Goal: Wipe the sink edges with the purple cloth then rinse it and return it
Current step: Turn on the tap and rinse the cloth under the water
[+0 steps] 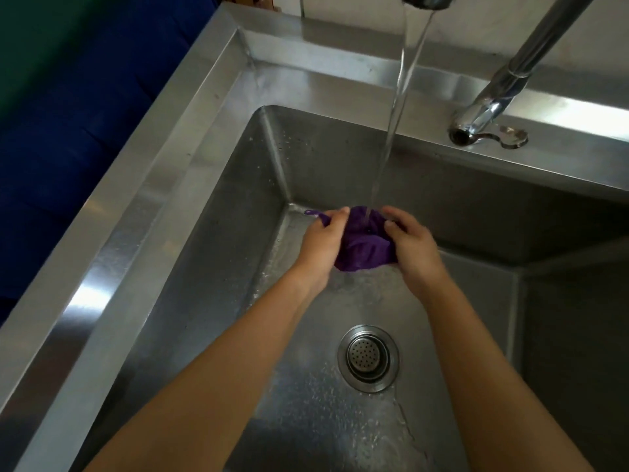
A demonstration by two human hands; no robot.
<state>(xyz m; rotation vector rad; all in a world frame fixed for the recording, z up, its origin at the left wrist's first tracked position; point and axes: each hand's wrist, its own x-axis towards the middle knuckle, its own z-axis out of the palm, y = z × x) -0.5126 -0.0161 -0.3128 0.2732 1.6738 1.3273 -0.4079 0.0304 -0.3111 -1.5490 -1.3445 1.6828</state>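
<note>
Here, you held the purple cloth bunched up inside the sink, far beyond the drain strainer and directly under the stream of water pouring from the faucet. Your left hand gripped its left side, fingers curled into the fabric, and your right hand clutched the right side (thumb pressed on top). A small loop of the cloth poked out past your left hand. The basin floor around the strainer was wet.
</note>
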